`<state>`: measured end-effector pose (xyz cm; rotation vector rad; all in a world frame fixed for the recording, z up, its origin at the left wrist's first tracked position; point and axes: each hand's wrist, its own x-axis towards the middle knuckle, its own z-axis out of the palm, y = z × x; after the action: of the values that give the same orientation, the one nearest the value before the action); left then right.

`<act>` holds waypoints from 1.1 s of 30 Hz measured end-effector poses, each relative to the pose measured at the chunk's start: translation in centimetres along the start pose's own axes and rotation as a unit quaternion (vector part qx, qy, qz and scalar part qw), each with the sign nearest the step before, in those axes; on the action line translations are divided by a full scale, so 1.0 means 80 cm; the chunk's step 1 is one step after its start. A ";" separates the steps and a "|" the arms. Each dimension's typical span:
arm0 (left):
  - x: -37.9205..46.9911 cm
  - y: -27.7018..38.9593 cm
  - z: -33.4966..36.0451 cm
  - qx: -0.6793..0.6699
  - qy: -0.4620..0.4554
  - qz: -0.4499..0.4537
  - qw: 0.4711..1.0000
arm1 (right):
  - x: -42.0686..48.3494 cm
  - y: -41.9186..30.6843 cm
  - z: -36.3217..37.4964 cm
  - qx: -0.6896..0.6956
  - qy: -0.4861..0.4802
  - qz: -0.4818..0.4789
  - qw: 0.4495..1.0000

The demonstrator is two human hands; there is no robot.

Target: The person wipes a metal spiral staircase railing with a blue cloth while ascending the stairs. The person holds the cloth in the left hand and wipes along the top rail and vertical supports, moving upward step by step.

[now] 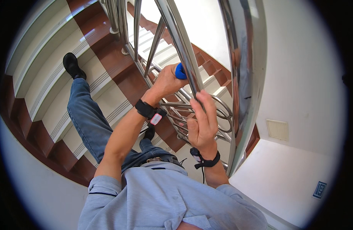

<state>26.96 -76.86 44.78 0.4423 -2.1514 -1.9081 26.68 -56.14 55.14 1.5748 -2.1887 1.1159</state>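
Observation:
My left hand (170, 80) is closed around a blue cloth (180, 72), which lies against the side of a shiny metal handrail (176, 37). Only part of the cloth shows; the rest is hidden in the hand. My right hand (203, 120) is at the lower visible stretch of the same rail, fingers extended and thumb apart. Its fingertips overlap the rail; whether they press on it cannot be told. Each wrist wears a black strap with a small device.
Pale steps (58, 43) with reddish-brown borders descend beside metal balusters (137, 28). Another flight (162, 50) shows through the railing. A wide metal-and-pale surface (245, 72) stands at the right, before a white wall (297, 72). My black shoe (73, 64) is on a step.

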 end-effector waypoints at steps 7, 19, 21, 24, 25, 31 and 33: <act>-0.001 -0.120 0.038 0.028 0.080 -0.018 0.996 | -0.057 0.022 -0.009 -0.001 -0.023 0.044 0.999; -0.046 -0.293 0.048 0.150 0.101 -0.146 0.973 | -0.044 0.017 -0.003 -0.027 -0.032 0.052 0.998; -0.066 -0.286 0.038 0.120 0.039 -0.188 0.974 | -0.046 0.017 -0.010 -0.026 -0.028 0.045 0.998; -0.081 -0.236 0.021 0.068 -0.068 -0.243 0.965 | -0.052 0.014 -0.025 -0.026 -0.005 0.031 0.999; -0.085 -0.210 0.025 0.019 -0.065 -0.183 0.981 | -0.056 0.011 -0.031 -0.025 -0.003 0.019 1.000; -0.098 -0.059 0.121 -0.080 -0.038 0.201 0.976 | -0.082 -0.001 -0.053 -0.014 0.003 0.007 1.000; -0.096 -0.042 0.133 0.013 -0.001 0.215 0.977 | -0.090 0.000 -0.057 -0.012 0.003 0.011 1.000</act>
<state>30.43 -64.58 40.30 -0.0260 -2.0640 -1.6393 28.49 -47.89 54.13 1.5384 -2.2128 1.0946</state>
